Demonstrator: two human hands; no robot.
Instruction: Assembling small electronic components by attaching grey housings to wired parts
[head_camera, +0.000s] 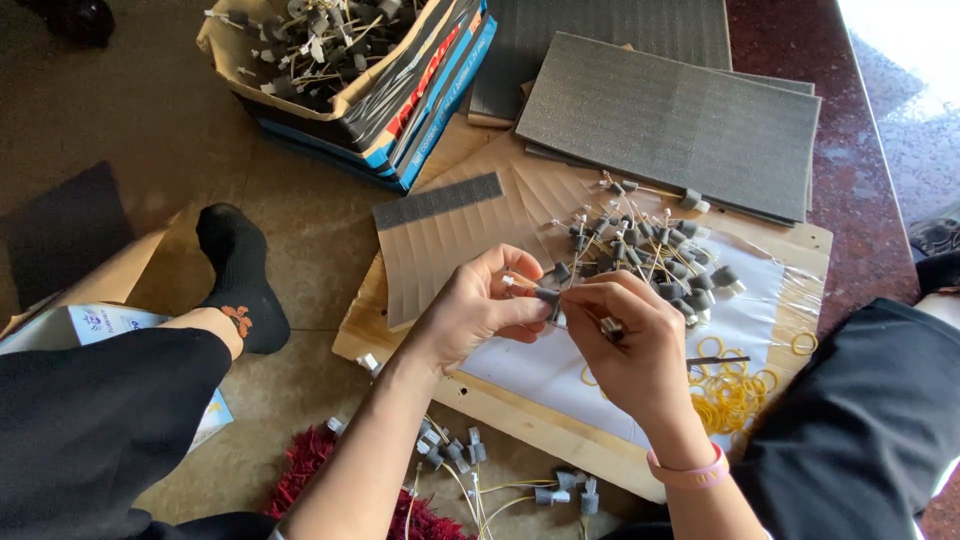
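Note:
My left hand (478, 305) and my right hand (628, 340) meet over a wooden board (420, 370). Between their fingertips they pinch a small grey plug-like part with a thin wire (545, 294). A second small part (610, 326) sits under my right fingers. Just beyond the hands lies a heap of the same grey wired parts (645, 252) on a white sheet (560, 365). A pile of yellow rubber bands (735, 390) lies to the right of my right wrist, which wears a pink band (690, 470).
A cardboard box (345, 70) holding several more parts stands at the back left. Grey foam sheets (670, 115) are stacked at the back right, with one strip of foam (437, 200) on folded cardboard. More wired parts (500, 470) lie on the floor near a red tufted mat (310, 465). My socked foot (240, 275) rests at the left.

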